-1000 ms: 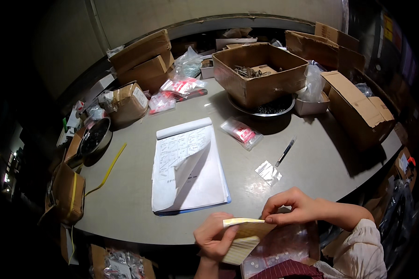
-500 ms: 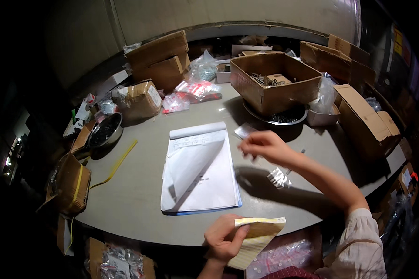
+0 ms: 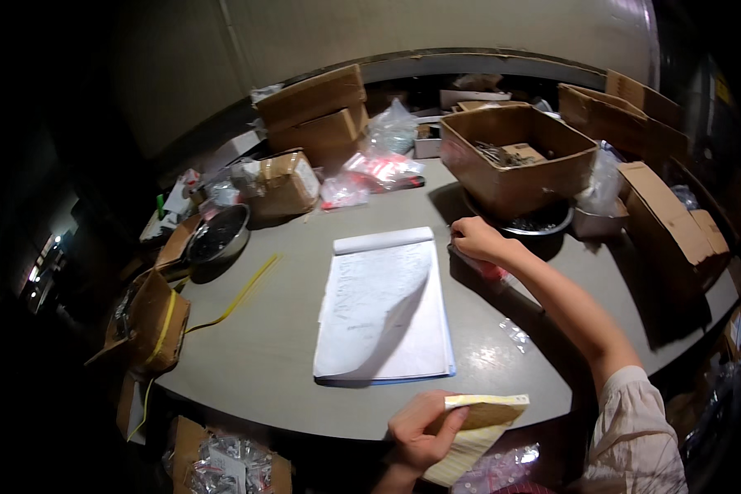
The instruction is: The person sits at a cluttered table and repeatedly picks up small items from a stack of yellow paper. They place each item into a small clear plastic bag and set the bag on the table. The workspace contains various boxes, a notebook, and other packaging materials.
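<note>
A dim storeroom is closing in around a grey, curved worktable (image 3: 255, 362) crowded along its far rim. At the near edge, the left hand (image 3: 418, 428) is gripping a yellowish pad of slips (image 3: 473, 428), fingers wrapped under it. The right hand (image 3: 473, 239) is reaching across, fingers curled down onto a small red-and-clear bag (image 3: 490, 270) lying just beside the open notepad (image 3: 387, 309); whether it is pinching the bag is unclear. Beyond it an open cardboard box of metal parts (image 3: 514, 156) is sitting on a steel bowl (image 3: 543, 222), blocking the way further back. Stacked cartons (image 3: 313, 111) and a yellow strap (image 3: 239, 296) are lying leftward.
</note>
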Motion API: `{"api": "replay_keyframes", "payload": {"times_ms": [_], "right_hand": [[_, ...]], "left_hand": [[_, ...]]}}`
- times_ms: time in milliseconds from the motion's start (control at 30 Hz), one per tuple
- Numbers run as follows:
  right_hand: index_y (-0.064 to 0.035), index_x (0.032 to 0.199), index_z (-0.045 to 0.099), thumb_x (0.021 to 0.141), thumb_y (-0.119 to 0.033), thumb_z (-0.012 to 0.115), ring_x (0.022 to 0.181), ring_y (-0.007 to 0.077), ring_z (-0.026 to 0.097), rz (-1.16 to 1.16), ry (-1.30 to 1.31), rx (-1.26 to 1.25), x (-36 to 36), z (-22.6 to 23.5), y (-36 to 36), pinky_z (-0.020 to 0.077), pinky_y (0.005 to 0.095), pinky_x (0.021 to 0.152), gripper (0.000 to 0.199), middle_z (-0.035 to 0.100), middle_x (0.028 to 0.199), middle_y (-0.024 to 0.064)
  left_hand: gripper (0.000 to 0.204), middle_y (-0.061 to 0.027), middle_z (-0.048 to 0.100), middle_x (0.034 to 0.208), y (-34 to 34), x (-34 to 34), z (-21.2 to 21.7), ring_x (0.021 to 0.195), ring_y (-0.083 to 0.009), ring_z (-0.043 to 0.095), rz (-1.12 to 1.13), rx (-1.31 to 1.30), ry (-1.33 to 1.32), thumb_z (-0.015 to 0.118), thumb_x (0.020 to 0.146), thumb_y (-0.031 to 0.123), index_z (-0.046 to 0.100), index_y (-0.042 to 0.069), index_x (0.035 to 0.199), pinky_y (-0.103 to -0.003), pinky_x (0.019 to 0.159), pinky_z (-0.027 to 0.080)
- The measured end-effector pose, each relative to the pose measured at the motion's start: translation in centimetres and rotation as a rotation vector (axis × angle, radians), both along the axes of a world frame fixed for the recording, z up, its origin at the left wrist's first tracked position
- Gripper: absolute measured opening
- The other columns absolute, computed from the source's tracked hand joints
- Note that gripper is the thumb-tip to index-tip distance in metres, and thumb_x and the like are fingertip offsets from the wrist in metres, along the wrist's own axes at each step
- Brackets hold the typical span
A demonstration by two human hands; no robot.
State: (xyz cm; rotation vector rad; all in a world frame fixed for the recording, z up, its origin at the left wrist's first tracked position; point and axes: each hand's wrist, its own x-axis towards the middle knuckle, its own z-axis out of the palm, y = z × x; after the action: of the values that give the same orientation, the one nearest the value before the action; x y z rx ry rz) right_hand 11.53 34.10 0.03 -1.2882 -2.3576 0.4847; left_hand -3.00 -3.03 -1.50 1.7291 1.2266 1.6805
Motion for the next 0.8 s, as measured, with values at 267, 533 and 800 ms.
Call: {"api": "replay_keyframes", "payload": {"times_ms": [267, 533, 800], "right_hand": [[0.0047, 0.085, 0.074, 0.082, -0.012, 0.068, 0.119, 0.0279, 0.069, 0.565, 0.22, -0.34, 9.6, 2.7, -8.4, 0.0526, 0.0395, 0.102, 0.018, 0.077, 0.109, 0.0167], [-0.0013, 0.102, 0.068, 0.093, -0.01, 0.074, 0.101, 0.0326, 0.067, 0.439, 0.107, 0.385, 9.8, 1.6, -16.3, 0.0555, 0.0398, 0.086, 0.014, 0.07, 0.103, 0.0135], [-0.0053, 0.082, 0.055, 0.074, -0.012, 0.068, 0.085, 0.0304, 0.058, 0.507, -0.058, 0.832, 8.0, -0.6, -17.6, 0.0517, 0.041, 0.077, 0.017, 0.057, 0.089, 0.0114]], "left_hand": [[0.015, -0.0071, 0.076, 0.085, 0.3, 0.6, -0.1, 0.077, -0.0129, 0.068, -0.052, -0.055, -0.043, 0.075, 0.087, -0.001, 0.077, -0.006, 0.1, -0.027, 0.073, 0.053], [0.015, -0.0127, 0.075, 0.089, 0.1, 0.8, -0.4, 0.079, -0.023, 0.072, 0.022, -0.053, -0.067, 0.078, 0.085, -0.002, 0.077, -0.002, 0.1, -0.032, 0.074, 0.055], [0.013, -0.015, 0.075, 0.089, 0.1, 0.8, -0.1, 0.078, -0.0276, 0.071, 0.06, 0.002, 0.001, 0.077, 0.084, -0.003, 0.076, -0.003, 0.097, -0.033, 0.073, 0.054]]}}
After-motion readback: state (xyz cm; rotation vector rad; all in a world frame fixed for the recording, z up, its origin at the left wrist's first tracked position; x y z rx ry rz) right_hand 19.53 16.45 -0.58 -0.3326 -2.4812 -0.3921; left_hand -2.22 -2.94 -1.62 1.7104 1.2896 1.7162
